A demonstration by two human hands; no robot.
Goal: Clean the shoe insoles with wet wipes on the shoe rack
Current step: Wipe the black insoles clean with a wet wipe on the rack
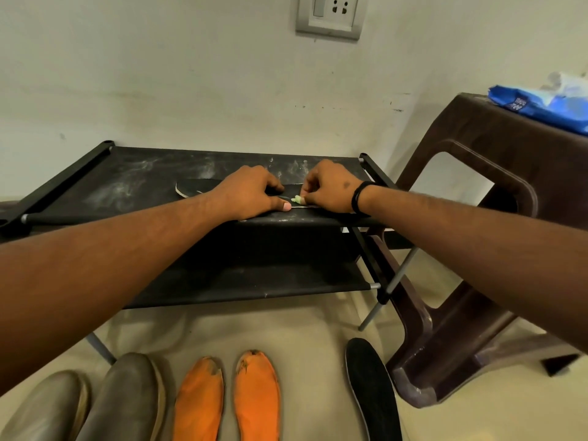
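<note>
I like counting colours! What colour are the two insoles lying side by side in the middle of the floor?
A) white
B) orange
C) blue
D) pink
B: the pair of insoles on the floor below the shoe rack is bright orange, between the grey insoles and a black insole.

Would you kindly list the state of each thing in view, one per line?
Black insole: flat on rack top, pinned by left hand.
Wet wipe: bunched small, pinched in right hand.
Shoe rack: top dusty, streaked white.
Orange insoles: on floor, toes frayed.
Second black insole: on floor.
Wipes pack: on stool, open.
</note>
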